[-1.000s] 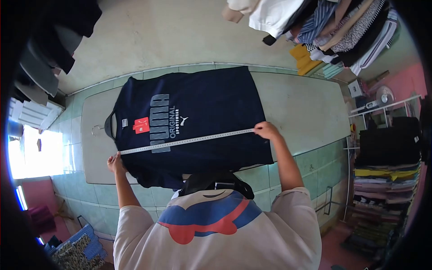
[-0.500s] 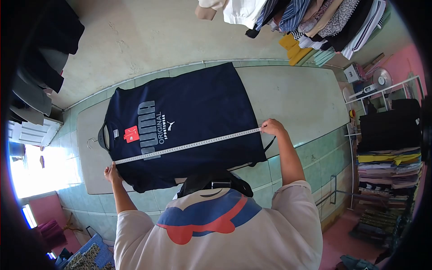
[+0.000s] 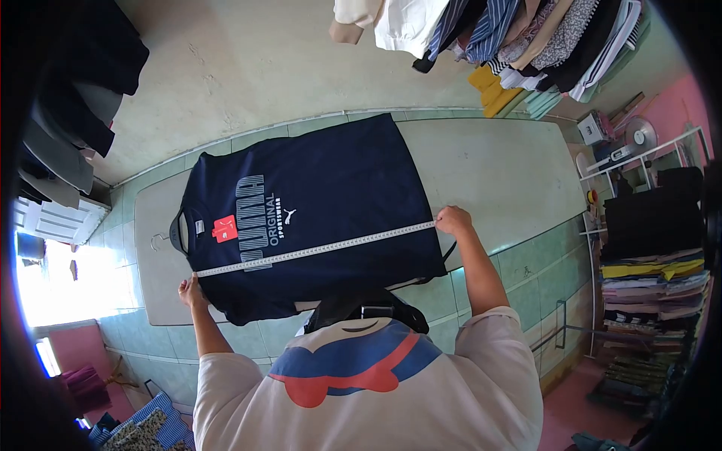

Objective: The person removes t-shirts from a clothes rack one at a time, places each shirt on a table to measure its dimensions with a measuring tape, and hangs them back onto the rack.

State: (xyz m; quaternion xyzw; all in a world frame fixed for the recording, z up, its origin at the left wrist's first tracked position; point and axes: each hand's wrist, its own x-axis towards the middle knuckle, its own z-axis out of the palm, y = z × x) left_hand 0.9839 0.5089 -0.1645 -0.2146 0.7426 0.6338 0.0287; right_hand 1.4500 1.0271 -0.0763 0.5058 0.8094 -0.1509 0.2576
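A navy shirt (image 3: 338, 180) with a printed front lies flat, its collar to the left around a black hanger (image 3: 177, 232). A red tag (image 3: 224, 228) rests on its chest. Across the shirt runs a white measuring tape (image 3: 323, 247), pulled straight from the shoulder to the bottom hem. My left hand (image 3: 192, 292) pinches the tape's left end beside the collar. At the hem my right hand (image 3: 453, 220) is closed on the tape's other end.
The shirt lies on a pale board (image 3: 504, 169). Hanging clothes (image 3: 511, 37) are at the upper right and dark garments at the upper left. Folded clothes (image 3: 650, 286) are stacked on a rack at the right, near a fan (image 3: 639, 134).
Over the last second, my right hand has moved slightly right along the shirt to its hem, with the tape stretched further. The whole view has also shifted a little.
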